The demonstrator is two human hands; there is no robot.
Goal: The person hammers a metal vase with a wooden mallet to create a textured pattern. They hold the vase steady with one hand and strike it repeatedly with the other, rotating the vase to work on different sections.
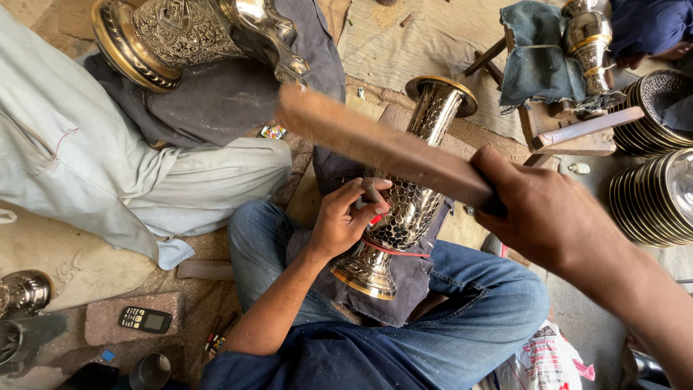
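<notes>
- Blue-clad lap and crossed jeans (462, 318) fill the bottom of the view, with a dark cloth (404, 282) spread over them.
- Right hand (545, 213) is raised close to the camera, fingers wrapped tight round one end of a long wooden stick (382, 148), which slants up and left, blurred, above the vase.
- Left hand (346, 217) is partly curled against the belly of a tall silver vase (411, 195), fingertips touching its scaled surface; whether it pinches a small tool there I cannot tell.
- That vase lies tilted on the cloth over the lap, gold-rimmed foot (364, 278) toward the body, flared mouth (442, 90) pointing away.
- Left of the knee, a mobile phone (144, 319) rests on a brick (108, 321), just beside another person's pale trousers (108, 166), so floor room there is narrow.
- Right of the knee, stacked metal plates (650, 198) crowd the edge of the frame.
- Farther off, a large engraved vessel (188, 36) lies on grey cloth, and a wooden stool (570, 126) carries a smaller silver vase (588, 50).
</notes>
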